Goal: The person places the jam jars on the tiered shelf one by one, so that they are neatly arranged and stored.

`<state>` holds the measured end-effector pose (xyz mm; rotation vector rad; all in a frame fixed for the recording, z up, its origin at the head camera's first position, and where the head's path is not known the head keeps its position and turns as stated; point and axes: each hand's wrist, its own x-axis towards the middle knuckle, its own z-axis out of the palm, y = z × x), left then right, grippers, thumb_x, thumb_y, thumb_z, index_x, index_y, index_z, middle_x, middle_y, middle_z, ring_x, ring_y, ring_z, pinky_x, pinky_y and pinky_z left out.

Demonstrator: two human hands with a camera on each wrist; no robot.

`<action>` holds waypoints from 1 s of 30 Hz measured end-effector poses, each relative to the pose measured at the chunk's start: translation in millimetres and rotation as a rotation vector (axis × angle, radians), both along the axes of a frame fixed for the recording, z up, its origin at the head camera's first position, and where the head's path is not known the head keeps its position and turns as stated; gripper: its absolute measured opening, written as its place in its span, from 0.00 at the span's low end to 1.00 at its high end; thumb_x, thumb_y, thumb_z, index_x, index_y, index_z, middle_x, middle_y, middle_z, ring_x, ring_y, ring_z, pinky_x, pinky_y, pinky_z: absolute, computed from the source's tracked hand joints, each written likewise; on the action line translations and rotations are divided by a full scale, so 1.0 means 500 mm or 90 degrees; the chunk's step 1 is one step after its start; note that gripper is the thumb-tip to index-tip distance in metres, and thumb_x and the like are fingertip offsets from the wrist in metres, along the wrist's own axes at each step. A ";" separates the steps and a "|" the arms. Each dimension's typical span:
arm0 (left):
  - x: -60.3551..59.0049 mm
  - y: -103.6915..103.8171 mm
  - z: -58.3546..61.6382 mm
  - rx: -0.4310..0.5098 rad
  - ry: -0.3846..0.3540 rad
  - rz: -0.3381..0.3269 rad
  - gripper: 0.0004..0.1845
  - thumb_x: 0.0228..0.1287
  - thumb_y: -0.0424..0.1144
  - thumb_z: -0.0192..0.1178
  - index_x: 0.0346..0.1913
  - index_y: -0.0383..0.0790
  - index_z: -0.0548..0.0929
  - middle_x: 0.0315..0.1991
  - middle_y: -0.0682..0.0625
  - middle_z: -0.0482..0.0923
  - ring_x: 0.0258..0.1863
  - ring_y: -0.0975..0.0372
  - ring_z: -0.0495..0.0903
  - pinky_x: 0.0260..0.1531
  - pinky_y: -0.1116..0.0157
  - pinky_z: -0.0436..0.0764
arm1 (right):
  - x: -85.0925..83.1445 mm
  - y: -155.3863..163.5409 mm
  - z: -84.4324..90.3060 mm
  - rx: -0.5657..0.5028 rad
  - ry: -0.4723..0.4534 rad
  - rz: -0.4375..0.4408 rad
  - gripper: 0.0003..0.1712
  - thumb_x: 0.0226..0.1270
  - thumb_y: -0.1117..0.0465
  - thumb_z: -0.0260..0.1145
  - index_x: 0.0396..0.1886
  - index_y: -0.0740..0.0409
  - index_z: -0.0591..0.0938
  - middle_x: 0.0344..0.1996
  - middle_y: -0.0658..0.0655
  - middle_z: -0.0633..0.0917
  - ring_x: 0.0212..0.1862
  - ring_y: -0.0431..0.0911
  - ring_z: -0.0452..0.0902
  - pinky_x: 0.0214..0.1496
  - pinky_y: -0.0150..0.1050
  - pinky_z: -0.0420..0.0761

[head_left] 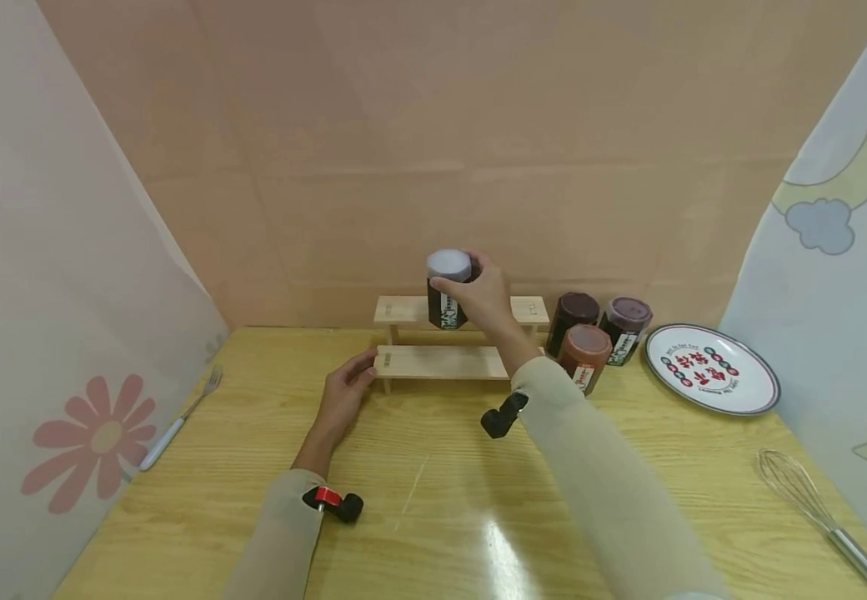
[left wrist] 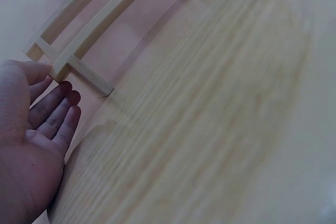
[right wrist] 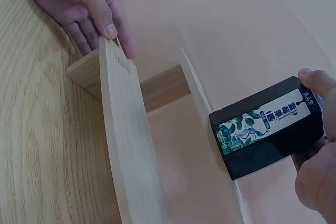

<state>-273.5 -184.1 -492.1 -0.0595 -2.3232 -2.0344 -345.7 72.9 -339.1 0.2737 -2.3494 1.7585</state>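
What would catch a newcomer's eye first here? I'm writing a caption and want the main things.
The right hand grips a dark jar with a pale lid at the upper step of a small two-step wooden rack, mid-table by the back wall. The left hand touches the rack's lower left end. Three more dark jars stand right of the rack, beside a patterned plate.

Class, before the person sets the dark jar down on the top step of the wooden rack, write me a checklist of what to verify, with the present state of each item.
1. Right hand grips the jar firmly: ok.
2. Jar upright, lid on top: ok.
3. Left hand steadies the wooden rack at its left end: ok.
4. Top step bare where the jar goes: ok.
5. Jar base touching the top step: cannot tell.
6. Three other jars stand off the rack, to its right: ok.
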 end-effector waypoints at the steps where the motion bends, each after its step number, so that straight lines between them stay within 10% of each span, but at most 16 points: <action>1: 0.000 0.000 0.000 0.001 -0.003 0.000 0.22 0.80 0.40 0.56 0.73 0.47 0.75 0.73 0.46 0.73 0.75 0.55 0.70 0.76 0.54 0.69 | -0.001 -0.004 0.000 0.000 0.000 -0.001 0.45 0.58 0.50 0.81 0.73 0.54 0.73 0.64 0.61 0.81 0.65 0.55 0.78 0.67 0.54 0.81; 30: 0.004 0.003 -0.001 0.004 0.019 0.008 0.21 0.79 0.39 0.57 0.71 0.47 0.77 0.71 0.46 0.76 0.72 0.55 0.73 0.63 0.74 0.77 | -0.023 -0.076 -0.008 -0.017 0.034 -0.023 0.42 0.58 0.52 0.81 0.70 0.58 0.74 0.63 0.62 0.82 0.64 0.55 0.79 0.66 0.54 0.81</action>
